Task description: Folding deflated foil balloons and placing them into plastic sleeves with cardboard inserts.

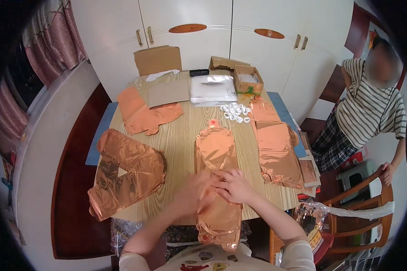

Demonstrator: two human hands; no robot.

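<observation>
A flat, shiny rose-gold foil balloon (216, 144) lies lengthwise in front of me, its near end hanging over the table's edge. My right hand (234, 186) rests on its middle with the fingers stretched out. Close beside it, my left hand (192, 192) is smeared by motion over the balloon's left edge, so its fingers cannot be made out. Another foil balloon (133, 174), with a triangular opening, lies to the left. Behind that is a further foil piece (138, 113), and a stack of foil balloons (279, 151) lies to the right.
At the back of the wooden table (181, 144) are a grey board (169, 94), clear plastic bags (212, 89), a small cardboard box (248, 80) and several white rings (235, 113). A person in a striped shirt (362, 113) stands at the right, one hand on a wooden chair (384, 198).
</observation>
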